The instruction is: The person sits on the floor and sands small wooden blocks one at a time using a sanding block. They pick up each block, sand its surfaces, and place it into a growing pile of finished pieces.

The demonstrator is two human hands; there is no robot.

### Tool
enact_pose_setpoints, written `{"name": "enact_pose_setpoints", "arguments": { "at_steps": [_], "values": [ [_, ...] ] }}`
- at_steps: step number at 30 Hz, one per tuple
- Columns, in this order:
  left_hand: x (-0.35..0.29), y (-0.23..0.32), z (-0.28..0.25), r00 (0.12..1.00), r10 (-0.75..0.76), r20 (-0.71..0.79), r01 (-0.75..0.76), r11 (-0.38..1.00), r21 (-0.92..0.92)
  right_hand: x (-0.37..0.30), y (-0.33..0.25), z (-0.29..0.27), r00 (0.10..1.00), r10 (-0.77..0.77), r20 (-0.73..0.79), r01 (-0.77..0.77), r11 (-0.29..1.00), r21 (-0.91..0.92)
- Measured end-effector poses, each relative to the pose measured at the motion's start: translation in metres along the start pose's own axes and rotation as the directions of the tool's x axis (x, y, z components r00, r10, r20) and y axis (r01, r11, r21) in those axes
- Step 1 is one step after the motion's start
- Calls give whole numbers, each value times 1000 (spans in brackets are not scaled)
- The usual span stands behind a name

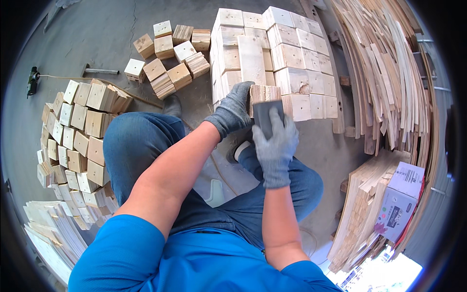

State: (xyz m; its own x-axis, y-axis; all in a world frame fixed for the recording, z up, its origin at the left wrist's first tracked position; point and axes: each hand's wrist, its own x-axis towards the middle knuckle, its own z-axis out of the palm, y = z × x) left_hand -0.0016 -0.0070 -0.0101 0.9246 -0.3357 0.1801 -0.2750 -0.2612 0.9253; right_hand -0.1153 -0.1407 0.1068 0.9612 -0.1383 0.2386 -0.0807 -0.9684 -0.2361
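Grey-gloved left hand (232, 108), grip on edge of wooden block (264, 93); right hand (276, 142) around pad (262, 116); floor (335, 148) between stacks (292, 54).

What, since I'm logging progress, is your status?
Left hand gripping layered wooden block. Right hand holding dark grey pad over block's near end. Nothing visibly blocking; stacked wooden blocks beyond.

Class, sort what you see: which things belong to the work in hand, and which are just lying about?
Work in hand:
- wooden block, in the left hand
- dark pad, in the right hand
- stacked blocks, probably

Lying about, it seems:
- green-and-black tool
- hammer-shaped tool
- long wood strips
- printed carton
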Motion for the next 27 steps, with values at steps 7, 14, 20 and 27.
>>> {"name": "enact_pose_setpoints", "arguments": {
  "at_steps": [7,14,20,27],
  "values": [
    [0,4,3,999,-37,-14,38,997,74,25,-2,7,997,79,3,-79,997,-5],
    [5,1,7,1000,-1,31,0,999,39,155,12,25,988,112,105,-102,990,-102],
    [1,9,2,999,-36,18,35,998,53,74,9,14,995,97,4,-97,994,-47],
    [1,2,3,999,27,-20,-26,999,40,-16,12,-6,994,107,17,-107,994,-14]
  ]
}}
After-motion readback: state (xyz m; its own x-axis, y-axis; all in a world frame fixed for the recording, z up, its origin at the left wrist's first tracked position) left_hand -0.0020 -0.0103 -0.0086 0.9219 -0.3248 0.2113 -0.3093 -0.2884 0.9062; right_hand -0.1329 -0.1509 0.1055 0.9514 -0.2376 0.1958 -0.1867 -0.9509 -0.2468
